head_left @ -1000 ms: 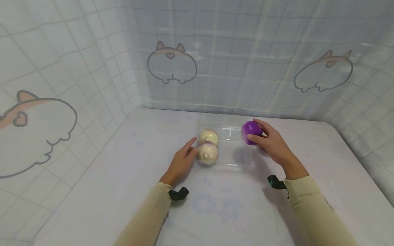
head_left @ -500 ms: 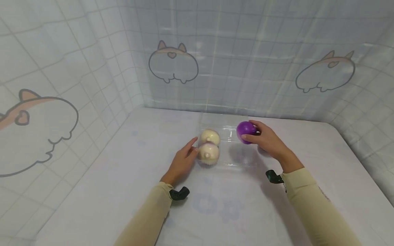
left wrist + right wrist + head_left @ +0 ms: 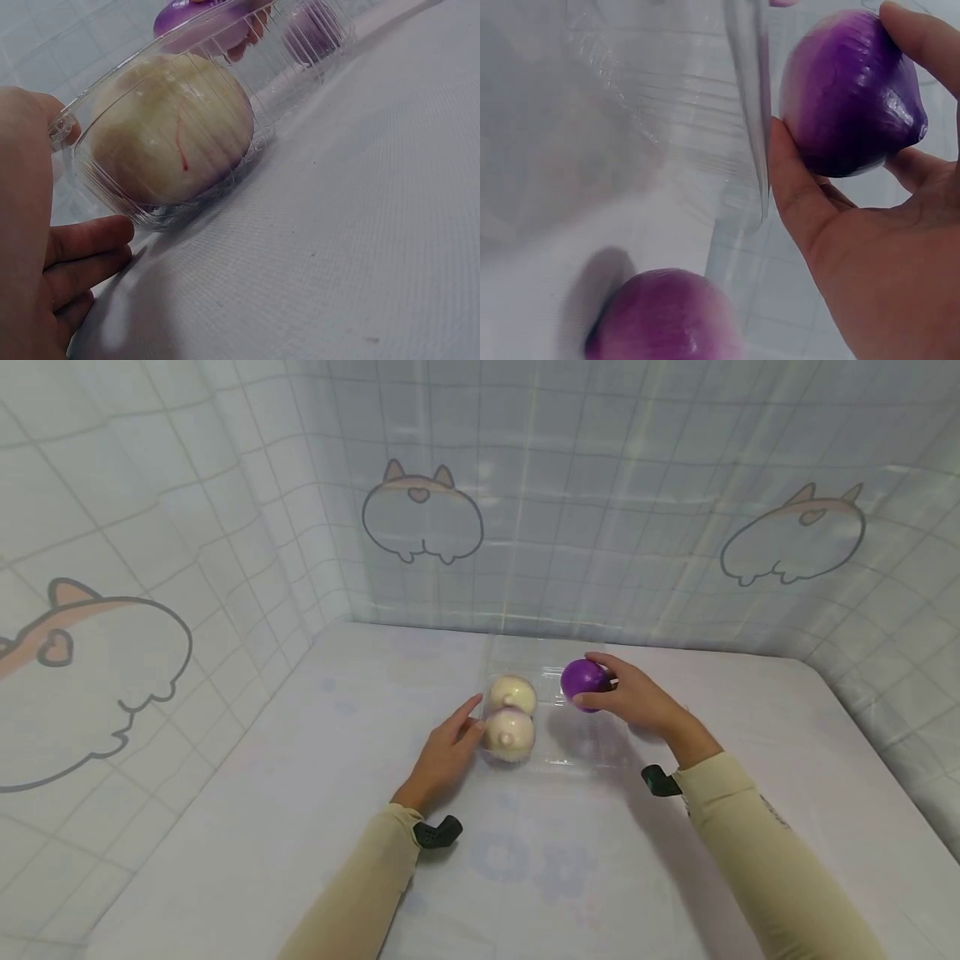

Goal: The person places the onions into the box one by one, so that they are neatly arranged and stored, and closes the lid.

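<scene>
My right hand (image 3: 641, 697) pinches a glossy purple onion (image 3: 583, 683) between thumb and fingers. It is above the right half of a clear plastic box (image 3: 566, 765). In the right wrist view this onion (image 3: 851, 97) fades from dark purple at its pointed end to pale. Two whitish onions (image 3: 509, 733) lie one in front of the other in the box's left half. My left hand (image 3: 441, 758) touches the box's left wall with extended fingers (image 3: 90, 238), as the left wrist view shows. Another purple onion (image 3: 667, 319) lies outside the box, below my right hand.
The box's lid flap (image 3: 536, 652) stretches out at the back. A pale cloth (image 3: 420, 893) covers the table. Behind it hangs a tile-patterned curtain (image 3: 600, 527). Dark wrist devices (image 3: 437, 833) are strapped at both sleeves.
My right hand has carried the purple onion leftward from the box's right edge to over its right half. The left hand stays at the box's left side.
</scene>
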Demonstrator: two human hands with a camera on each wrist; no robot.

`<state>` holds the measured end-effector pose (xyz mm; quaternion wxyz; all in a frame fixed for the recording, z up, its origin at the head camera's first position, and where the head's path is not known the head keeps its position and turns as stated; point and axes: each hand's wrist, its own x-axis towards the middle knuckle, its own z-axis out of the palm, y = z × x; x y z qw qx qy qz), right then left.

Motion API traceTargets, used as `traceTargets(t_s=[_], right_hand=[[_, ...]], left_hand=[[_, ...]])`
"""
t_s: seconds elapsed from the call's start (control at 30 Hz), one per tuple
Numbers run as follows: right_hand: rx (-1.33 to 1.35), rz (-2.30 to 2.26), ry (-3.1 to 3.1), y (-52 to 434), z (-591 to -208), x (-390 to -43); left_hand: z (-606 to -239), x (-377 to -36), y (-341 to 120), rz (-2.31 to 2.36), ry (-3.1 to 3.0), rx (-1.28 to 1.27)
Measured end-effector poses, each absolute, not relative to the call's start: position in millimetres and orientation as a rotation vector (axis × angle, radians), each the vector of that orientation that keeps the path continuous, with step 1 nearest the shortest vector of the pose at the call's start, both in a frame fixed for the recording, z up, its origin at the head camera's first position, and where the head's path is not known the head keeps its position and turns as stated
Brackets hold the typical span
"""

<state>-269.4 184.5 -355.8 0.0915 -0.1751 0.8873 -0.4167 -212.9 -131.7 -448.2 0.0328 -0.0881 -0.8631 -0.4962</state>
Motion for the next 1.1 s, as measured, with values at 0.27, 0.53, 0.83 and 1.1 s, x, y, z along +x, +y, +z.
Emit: traceTargets(t_s=[0.27, 0.53, 0.83, 1.1], right_hand=[[-0.577, -1.112, 2.659, 174.4, -357.3, -275.1], [-0.557, -1.031, 2.679, 166.4, -358.2, -275.9], [-0.409, -0.959, 2.698, 159.3, -358.5, -275.2], [-0.332, -0.851, 2.712, 150.2, -358.0, -276.2]], left_hand=[[-449.0, -214.2, -132.1, -1.529, -2.651, -0.275], [-447.0, -213.6, -131.9, -1.542, -2.655, -0.272], [-447.2, -214.0, -131.2, -1.545, -2.648, -0.279], [-448.2, -214.4, -132.0, -1.531, -2.654, -0.277]])
